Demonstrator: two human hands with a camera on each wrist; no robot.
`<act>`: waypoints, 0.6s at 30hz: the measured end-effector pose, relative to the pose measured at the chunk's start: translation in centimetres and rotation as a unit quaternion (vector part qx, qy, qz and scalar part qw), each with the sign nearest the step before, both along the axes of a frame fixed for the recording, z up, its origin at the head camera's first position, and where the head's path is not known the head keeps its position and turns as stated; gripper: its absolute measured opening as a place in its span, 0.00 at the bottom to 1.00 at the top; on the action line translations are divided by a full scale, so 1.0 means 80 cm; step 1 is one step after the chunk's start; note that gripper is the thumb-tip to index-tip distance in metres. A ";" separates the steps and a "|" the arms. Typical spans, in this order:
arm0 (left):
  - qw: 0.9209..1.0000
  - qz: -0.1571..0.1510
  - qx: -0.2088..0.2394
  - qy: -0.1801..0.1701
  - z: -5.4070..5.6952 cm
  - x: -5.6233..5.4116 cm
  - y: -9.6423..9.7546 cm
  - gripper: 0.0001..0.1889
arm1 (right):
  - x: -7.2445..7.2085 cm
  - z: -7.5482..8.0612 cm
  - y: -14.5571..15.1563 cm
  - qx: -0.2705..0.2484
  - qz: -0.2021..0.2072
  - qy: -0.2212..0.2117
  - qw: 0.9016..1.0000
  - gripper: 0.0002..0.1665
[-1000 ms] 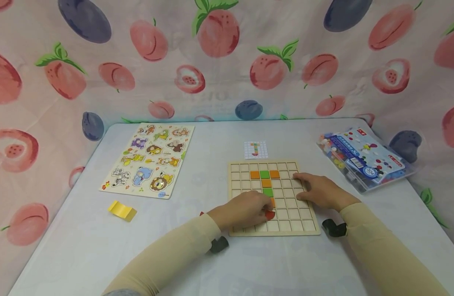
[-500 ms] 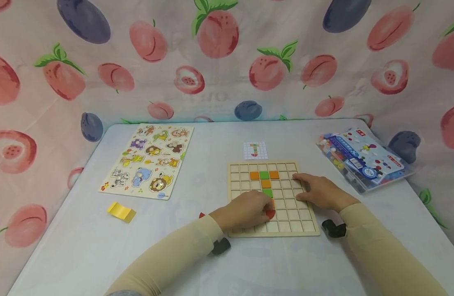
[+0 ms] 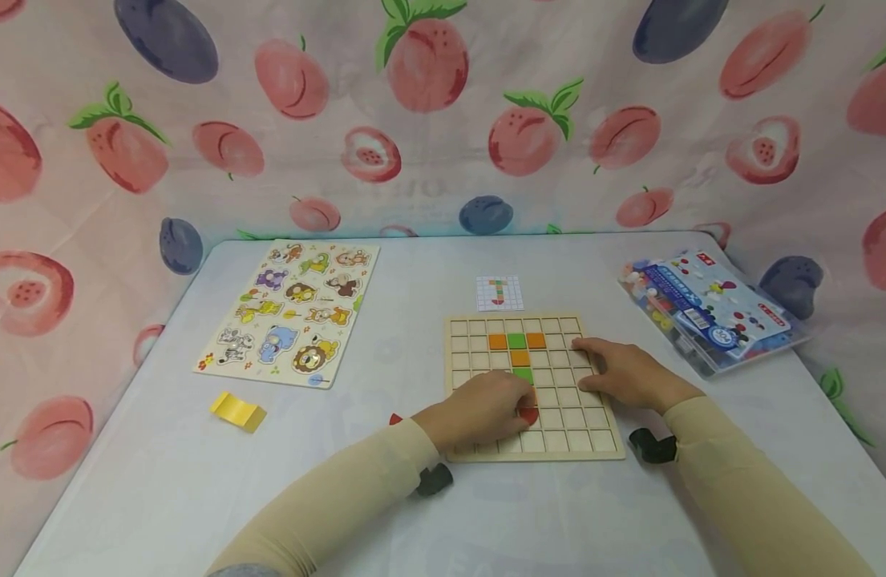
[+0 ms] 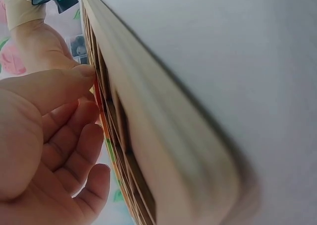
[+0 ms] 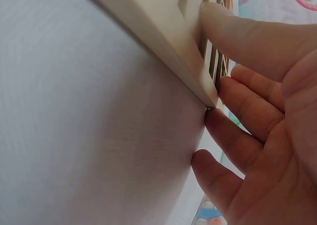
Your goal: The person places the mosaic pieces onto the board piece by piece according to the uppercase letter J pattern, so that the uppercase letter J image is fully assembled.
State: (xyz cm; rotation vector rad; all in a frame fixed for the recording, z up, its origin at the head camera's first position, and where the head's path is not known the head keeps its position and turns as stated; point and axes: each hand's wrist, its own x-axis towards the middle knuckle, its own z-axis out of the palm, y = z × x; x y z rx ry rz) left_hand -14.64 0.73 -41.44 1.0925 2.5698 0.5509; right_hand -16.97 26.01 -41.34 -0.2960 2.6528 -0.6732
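On the table lies a wooden grid board with orange and green square tiles set in a T shape. My left hand reaches over its lower part. The left thumb and fingertips pinch a red rounded tile sitting in a cell below the column. In the left wrist view the thumb is right at the red edge, the other fingers loosely bent. My right hand rests on the board's right edge, thumb and index fingertip on the grid; in the right wrist view the lower fingers lie beside the edge.
A small pattern card lies behind the board. An animal puzzle board and a yellow wavy block are at the left. A clear box of colourful parts stands at the right. Another red piece peeks out behind the left sleeve.
The red tile, tilted under my left fingers a second ago, now lies flatter in its cell. My left hand has shifted very slightly; the right hand stays on the edge.
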 end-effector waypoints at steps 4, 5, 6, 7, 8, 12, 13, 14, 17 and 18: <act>1.000 0.000 0.000 -0.004 0.001 0.000 0.000 0.03 | 0.001 0.000 0.001 -0.004 0.000 -0.003 1.000 0.43; 1.000 0.000 0.001 -0.005 0.002 0.001 0.000 0.03 | 0.001 0.000 0.001 -0.004 -0.001 -0.004 1.000 0.43; 1.000 0.000 0.002 -0.005 0.002 0.001 0.000 0.03 | 0.001 0.000 0.001 -0.004 -0.001 -0.005 1.000 0.44; 1.000 0.001 0.002 -0.004 0.003 0.001 0.000 0.03 | 0.001 0.000 0.001 -0.004 -0.002 -0.007 1.000 0.43; 1.000 0.002 0.002 -0.002 0.004 0.002 -0.001 0.02 | 0.001 0.000 0.001 -0.004 -0.004 -0.008 1.000 0.43; 1.000 0.007 0.000 0.006 0.009 0.003 -0.003 0.03 | 0.001 0.001 0.001 -0.002 -0.006 -0.010 1.000 0.43; 1.000 0.009 -0.001 0.008 0.011 0.004 -0.004 0.03 | 0.001 0.001 0.001 -0.003 -0.008 -0.011 1.000 0.43; 1.000 0.011 -0.002 0.011 0.012 0.004 -0.006 0.03 | 0.001 0.001 0.001 -0.003 -0.008 -0.011 1.000 0.43; 1.000 0.020 -0.003 0.011 0.016 0.004 -0.011 0.04 | 0.000 0.000 0.001 -0.002 -0.009 -0.013 1.000 0.43; 1.000 0.023 -0.005 0.012 0.017 0.004 -0.013 0.06 | -0.001 -0.001 0.001 0.000 -0.009 -0.013 1.000 0.43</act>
